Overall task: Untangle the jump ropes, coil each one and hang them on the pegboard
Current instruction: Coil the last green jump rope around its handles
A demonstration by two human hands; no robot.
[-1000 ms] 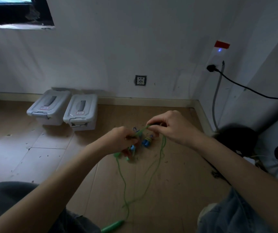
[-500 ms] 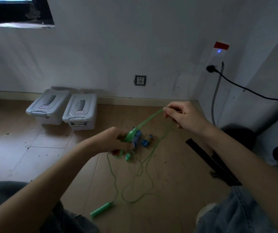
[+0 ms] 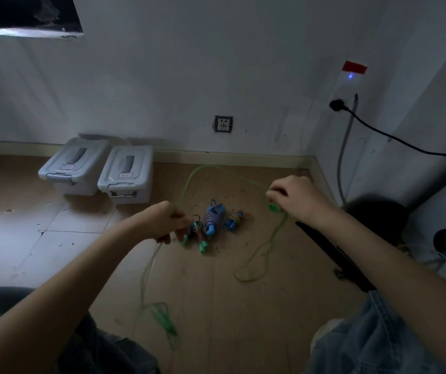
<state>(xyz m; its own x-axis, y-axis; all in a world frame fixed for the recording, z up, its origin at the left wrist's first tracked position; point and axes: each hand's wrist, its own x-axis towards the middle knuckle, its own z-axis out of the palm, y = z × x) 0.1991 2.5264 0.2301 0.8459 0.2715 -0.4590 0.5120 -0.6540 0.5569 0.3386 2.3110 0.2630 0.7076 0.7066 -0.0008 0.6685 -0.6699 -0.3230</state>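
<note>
Storage boxes (image 3: 96, 168) stand at the far left against the wall, and I keep the rope away from them. My left hand (image 3: 162, 221) has its grip curled round the green jump rope (image 3: 267, 247); one green handle (image 3: 166, 321) hangs low near my knee. Between my hands an arc of rope rises, and under it the coiled ropes (image 3: 213, 218) lie on the floor (image 3: 230, 306). My right hand (image 3: 294, 199) pinches the rope near a green knot or handle; which one, I cannot tell. I think I should spread both hands slowly, keep the line loose, and follow the slack loop on the floor until it is free. No pegboard is visible.
</note>
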